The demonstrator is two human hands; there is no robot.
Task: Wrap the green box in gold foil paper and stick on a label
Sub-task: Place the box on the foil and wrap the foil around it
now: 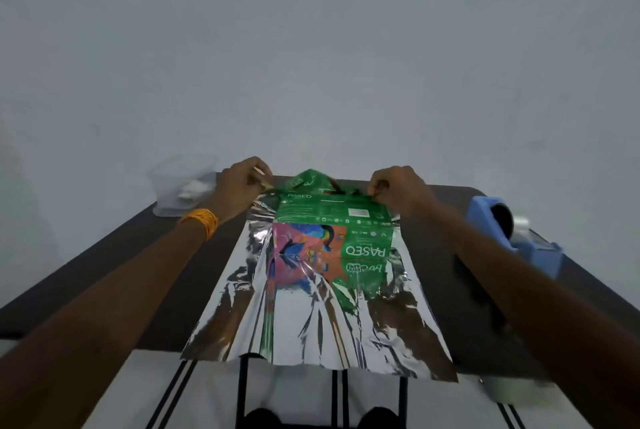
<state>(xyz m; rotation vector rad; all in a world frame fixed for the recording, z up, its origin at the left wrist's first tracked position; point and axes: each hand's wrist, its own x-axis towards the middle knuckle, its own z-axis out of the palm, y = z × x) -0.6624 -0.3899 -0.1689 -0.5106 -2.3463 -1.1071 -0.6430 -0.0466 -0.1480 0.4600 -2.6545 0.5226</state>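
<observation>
Grip of left hand [241, 187] and right hand [399, 190] pinches foil paper [311, 328] at far end of green box [332, 217].

**Green box lying on a spread sheet of foil paper, far edge raised**

The green box [346, 217] lies flat near the far end of the foil paper [311, 331]. Its print is upside down to the viewer: "PASEO" in white beside a bright pink, orange and blue picture on the broad top face, with a green panel of small print behind it. The foil shows a crinkled, mirror-silver side and runs along the dark desk [446, 290] to its front edge. Its far edge is drawn up behind the box, pinched at the corners by the left grip [242, 182] and right grip [394, 189].
</observation>
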